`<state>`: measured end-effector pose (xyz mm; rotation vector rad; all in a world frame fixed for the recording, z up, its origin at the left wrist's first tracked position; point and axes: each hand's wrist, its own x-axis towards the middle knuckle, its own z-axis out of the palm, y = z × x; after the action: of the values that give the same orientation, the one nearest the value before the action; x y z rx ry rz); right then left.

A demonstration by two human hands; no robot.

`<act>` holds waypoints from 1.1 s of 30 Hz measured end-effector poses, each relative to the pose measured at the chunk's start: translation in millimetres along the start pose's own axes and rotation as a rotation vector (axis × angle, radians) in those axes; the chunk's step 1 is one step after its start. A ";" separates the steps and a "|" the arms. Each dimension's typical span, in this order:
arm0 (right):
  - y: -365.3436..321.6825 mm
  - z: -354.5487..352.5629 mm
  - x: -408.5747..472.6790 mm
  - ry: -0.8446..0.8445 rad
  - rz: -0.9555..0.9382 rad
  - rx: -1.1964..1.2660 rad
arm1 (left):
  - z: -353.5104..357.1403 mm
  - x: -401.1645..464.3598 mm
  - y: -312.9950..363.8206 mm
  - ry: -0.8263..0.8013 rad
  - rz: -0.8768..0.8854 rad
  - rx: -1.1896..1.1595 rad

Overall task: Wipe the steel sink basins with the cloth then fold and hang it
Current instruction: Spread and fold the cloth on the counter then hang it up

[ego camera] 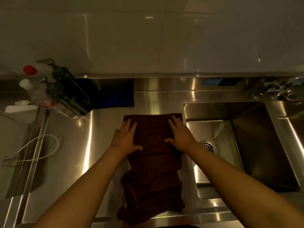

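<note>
A dark brown cloth (152,162) lies stretched out on the steel counter (102,129), running from the middle down to the front edge, where it hangs over slightly. My left hand (125,137) lies flat on the cloth's left side, fingers straight. On the cloth's right side my right hand (180,134) presses flat too, close to the basin's rim. The steel sink basin (253,145) sits to the right, with a round drain (209,146) at its bottom.
Dark pump bottles (69,89) and clear bottles with red and white caps (32,86) stand at the back left. A blue cloth (113,97) lies behind them by the wall. A white cable (39,150) loops at left. Tap fittings (276,89) sit at back right.
</note>
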<state>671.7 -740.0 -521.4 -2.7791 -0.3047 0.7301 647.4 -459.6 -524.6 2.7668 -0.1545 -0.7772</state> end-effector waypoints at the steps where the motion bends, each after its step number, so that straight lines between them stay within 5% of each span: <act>1: 2.1 -3.2 6.7 -0.029 0.006 0.008 | -3.8 4.2 -3.3 -0.008 -0.010 0.011; 11: 6.7 -38.5 57.9 -0.071 -0.008 -0.069 | -41.3 43.0 -15.4 0.014 -0.010 0.038; 18: 4.0 -13.3 2.2 0.167 -0.138 0.162 | -19.9 -4.4 -6.4 0.223 0.142 -0.062; 26: -14.3 53.1 -93.2 0.152 -0.255 0.206 | 56.4 -97.2 1.9 0.134 0.243 -0.057; 33: -3.1 76.9 -120.0 0.027 -0.147 0.018 | 83.7 -125.9 -12.9 0.080 0.096 0.008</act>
<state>530.2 -754.2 -531.0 -2.7119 -0.4881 0.6560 496.8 -444.2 -534.6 2.7698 -0.2731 -0.6416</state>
